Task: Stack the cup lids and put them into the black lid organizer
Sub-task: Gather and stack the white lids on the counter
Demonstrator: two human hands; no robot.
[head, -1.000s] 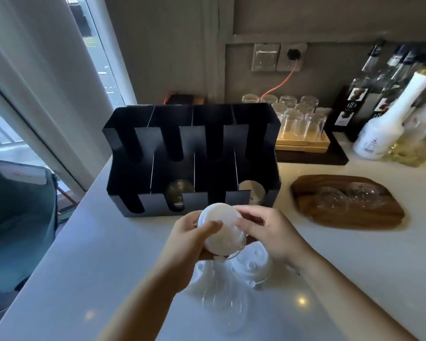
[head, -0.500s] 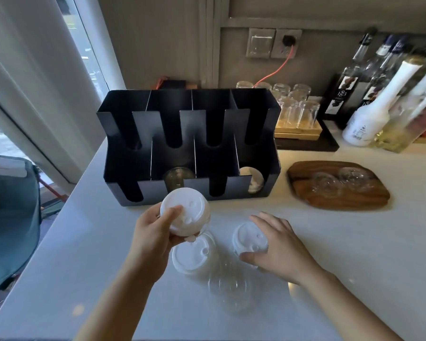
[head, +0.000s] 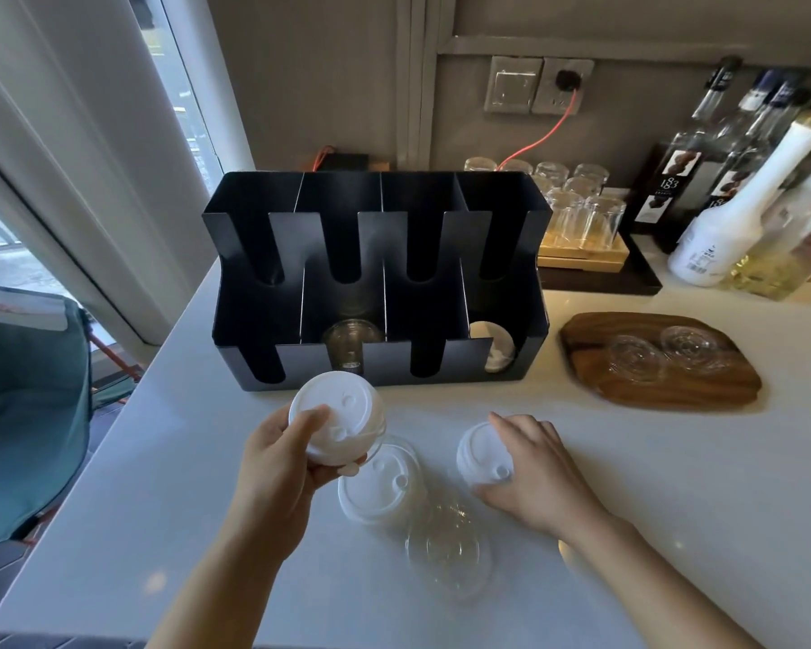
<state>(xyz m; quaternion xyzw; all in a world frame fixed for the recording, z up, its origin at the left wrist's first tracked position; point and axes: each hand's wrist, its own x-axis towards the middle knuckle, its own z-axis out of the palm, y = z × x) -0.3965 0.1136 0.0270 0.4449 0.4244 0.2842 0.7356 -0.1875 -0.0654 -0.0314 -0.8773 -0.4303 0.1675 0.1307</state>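
My left hand [head: 277, 466] grips a small stack of white cup lids [head: 343, 414], held tilted just in front of the black lid organizer [head: 380, 255]. My right hand [head: 534, 466] rests on another white lid [head: 481, 454] lying on the white counter, fingers curled over its right side. Between the hands lies a further white lid [head: 382, 484], and a clear lid [head: 448, 552] lies nearer to me. In the organizer, the second slot holds clear lids [head: 350, 341] and the rightmost slot holds white lids [head: 499, 346].
A wooden tray [head: 647, 391] with two clear lids [head: 661, 353] sits right of the organizer. Upturned glasses [head: 577, 213] on a tray and several bottles [head: 731, 208] stand at the back right. The counter's left edge drops off beside a teal chair [head: 24, 405].
My right hand let go of the stack and came down onto a white lid on the counter. My left hand carried the stack left and forward, toward the organizer.
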